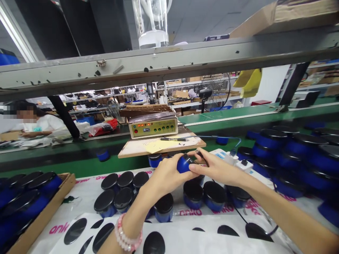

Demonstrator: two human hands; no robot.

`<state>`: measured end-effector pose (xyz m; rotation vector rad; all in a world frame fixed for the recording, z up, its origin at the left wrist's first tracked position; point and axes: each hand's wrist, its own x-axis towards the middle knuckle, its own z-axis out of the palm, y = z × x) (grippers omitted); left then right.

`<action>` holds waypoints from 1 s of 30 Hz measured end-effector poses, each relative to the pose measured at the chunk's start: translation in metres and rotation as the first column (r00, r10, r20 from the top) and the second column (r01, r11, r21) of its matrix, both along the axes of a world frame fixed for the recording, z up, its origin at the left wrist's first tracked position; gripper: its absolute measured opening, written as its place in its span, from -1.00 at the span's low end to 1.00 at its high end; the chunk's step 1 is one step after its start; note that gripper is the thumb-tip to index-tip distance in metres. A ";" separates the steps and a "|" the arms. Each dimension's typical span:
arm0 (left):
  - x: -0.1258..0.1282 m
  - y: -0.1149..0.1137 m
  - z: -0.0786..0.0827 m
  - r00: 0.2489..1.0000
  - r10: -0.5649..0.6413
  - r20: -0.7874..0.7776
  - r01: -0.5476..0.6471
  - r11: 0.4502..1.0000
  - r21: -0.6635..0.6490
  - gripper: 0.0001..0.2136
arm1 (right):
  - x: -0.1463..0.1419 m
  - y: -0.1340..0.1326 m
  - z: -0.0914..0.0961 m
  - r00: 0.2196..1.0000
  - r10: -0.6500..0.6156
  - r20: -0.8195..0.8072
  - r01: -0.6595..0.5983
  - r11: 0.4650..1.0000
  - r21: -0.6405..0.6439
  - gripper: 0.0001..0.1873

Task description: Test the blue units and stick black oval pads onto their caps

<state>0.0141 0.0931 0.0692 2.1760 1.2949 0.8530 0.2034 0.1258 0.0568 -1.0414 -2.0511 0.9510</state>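
My left hand [165,175] is wrapped round a small blue round unit with a black top [183,164], held above the bench. My right hand [215,168] meets it from the right, its fingertips pinching a black plug or cable end [199,153] at the unit's upper edge. A black cable [246,220] trails down to the right under my right forearm. Below my hands several more blue units with black tops [124,195] stand on a white printed sheet [84,188].
A cardboard box of blue units [29,201] sits at left, and a stack of the same units [291,151] at right. Behind my hands stand a white power strip [233,158], a wooden board [135,150] and a tester with lights [153,127]. Another person [34,121] sits far left beyond the green conveyor [87,165].
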 end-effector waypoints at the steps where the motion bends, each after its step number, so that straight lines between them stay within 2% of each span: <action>1: -0.002 0.001 0.001 1.000 -0.004 -0.004 0.004 1.000 -0.010 -0.54 | -0.001 0.000 -0.001 1.000 -0.013 -0.009 0.013 1.000 0.023 -0.60; 6: -0.008 0.004 -0.003 0.999 0.009 -0.050 -0.011 0.999 -0.031 -0.47 | -0.011 0.000 -0.005 0.996 -0.002 -0.089 0.005 0.999 0.038 -0.53; 11: -0.009 0.006 -0.008 0.995 0.023 -0.095 -0.027 0.999 -0.038 -0.46 | -0.017 -0.009 -0.011 0.993 -0.120 -0.012 0.121 0.986 0.114 -0.60; 15: -0.002 0.005 -0.014 0.992 0.009 -0.128 -0.017 0.998 -0.057 -0.51 | -0.014 -0.016 -0.027 0.985 -0.151 -0.089 0.156 0.986 0.063 -0.69; 18: 0.005 0.002 -0.017 0.983 0.062 -0.171 -0.072 0.996 -0.054 -0.51 | -0.012 -0.018 -0.036 0.978 -0.152 -0.142 0.157 0.987 0.028 -0.64; 20: 0.010 -0.002 -0.016 0.977 0.110 -0.184 -0.121 0.991 -0.053 -0.51 | -0.012 -0.018 -0.037 0.972 -0.144 -0.188 0.149 0.989 0.015 -0.61; 23: 0.011 -0.008 -0.009 0.975 0.136 -0.176 -0.149 0.987 -0.063 -0.53 | -0.013 -0.016 -0.028 0.970 -0.097 -0.223 0.101 0.995 0.004 -0.62; 26: 0.001 -0.009 0.003 0.988 0.102 -0.119 -0.105 0.994 -0.026 -0.50 | -0.010 -0.014 -0.014 0.990 -0.076 -0.120 0.085 0.994 0.074 -0.66; 28: -0.011 -0.006 0.009 0.992 0.101 -0.080 -0.099 0.995 0.019 -0.43 | -0.007 -0.015 -0.010 0.990 -0.128 0.061 0.117 0.979 0.164 -0.62; 30: -0.024 -0.002 0.012 0.986 0.129 -0.105 -0.127 0.991 0.029 -0.43 | -0.005 -0.017 -0.011 0.952 -0.096 0.289 0.047 0.984 0.172 -0.63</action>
